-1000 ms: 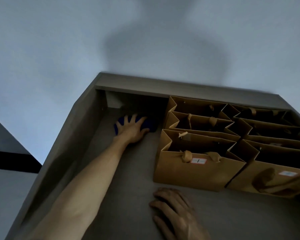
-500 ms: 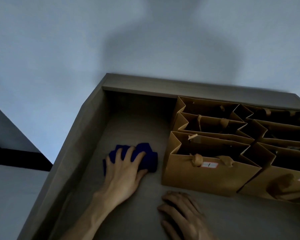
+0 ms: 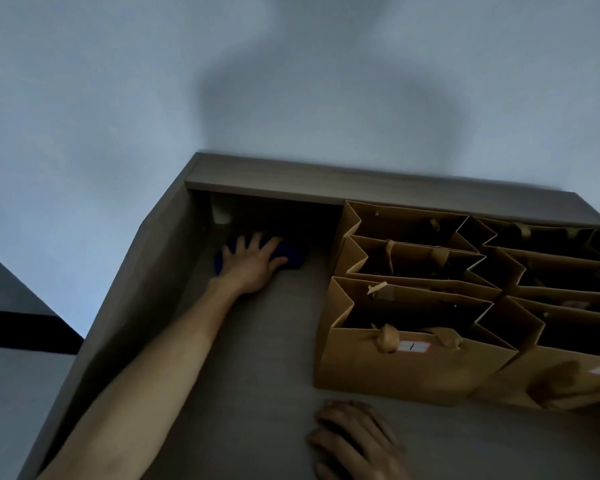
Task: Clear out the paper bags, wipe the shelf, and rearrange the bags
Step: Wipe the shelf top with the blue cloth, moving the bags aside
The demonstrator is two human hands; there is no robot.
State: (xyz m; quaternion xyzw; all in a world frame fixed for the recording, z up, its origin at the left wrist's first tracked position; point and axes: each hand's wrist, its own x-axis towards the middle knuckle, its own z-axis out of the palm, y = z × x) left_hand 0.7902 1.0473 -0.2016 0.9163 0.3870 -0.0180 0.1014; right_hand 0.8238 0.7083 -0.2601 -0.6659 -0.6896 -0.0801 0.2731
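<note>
Nearest to us, our right hand (image 3: 355, 441) rests palm down on the front of the shelf (image 3: 243, 393), fingers loosely spread and lying flat, holding nothing. We judge it is there as a prop, taking our weight while the other arm reaches deep.

Just beyond it stand the paper bags (image 3: 413, 362), brown, upright and open-topped, packed side by side and one behind another along the right part of the shelf. The front bag carries a small white label near its rope handles. They are crowded to that side, we think, so that the left part of the board lies bare for wiping; so the clearing out looks only partly done, or is being done one side at a time. What the dim shape on the lower right bag is, we cannot tell.

Farther in, our left arm stretches along the bare strip to the back left corner. There the left hand (image 3: 252, 263) presses flat on a dark blue cloth (image 3: 290, 256), fingers straight and fanned apart. The open palm spreads the pressure over the cloth instead of bunching it, which suits rubbing a flat board right up to the back wall (image 3: 291, 187).

A small pale bracket (image 3: 221, 214) sits in that corner, just above the fingertips; the cloth may have to work around it.
</note>
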